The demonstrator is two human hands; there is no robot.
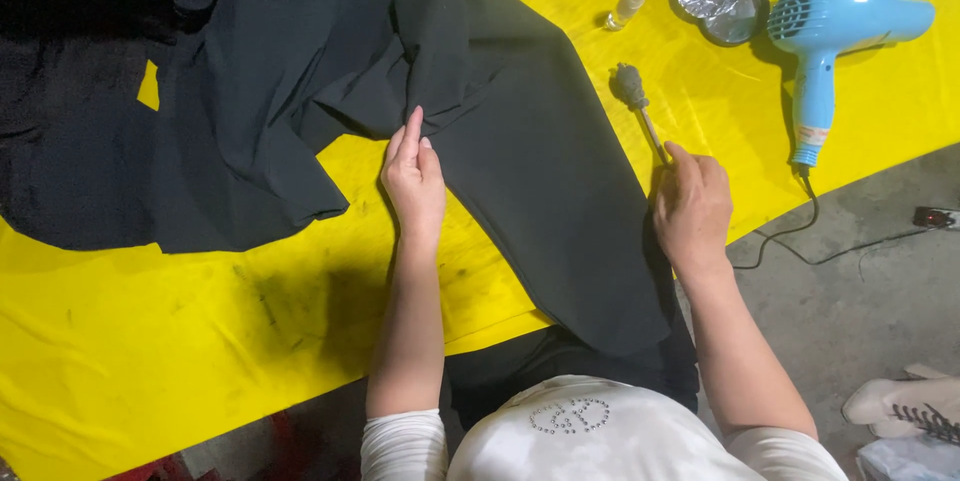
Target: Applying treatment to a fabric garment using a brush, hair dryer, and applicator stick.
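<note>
- Head view: my left hand (415, 181) lies flat and open on the dark garment (520, 171), fingers stretched toward a fold in the cloth, gripping nothing, only pressing it down.
- My right hand (692, 209) is closed around the thin stick of a small brush (632, 89), whose fuzzy grey head points away from me and hovers at the garment's right edge, over the yellow sheet (150, 341).
- The garment spreads over that sheet on the surface, one long panel running down toward my lap, the rest bunched at upper left.
- Beyond the brush stand a small clear bottle (631, 1) and a round dark dish lined with foil (725, 1); a light blue hair dryer (835, 31) lies just beside them, its cord trailing off onto the grey floor (860, 301).
- To do this well, I judge the flat hand should keep the cloth taut near the fold, so that the brush meets a smooth, still patch.
- I would hold the stick lightly and use short strokes, well clear of the bottle and dish.
</note>
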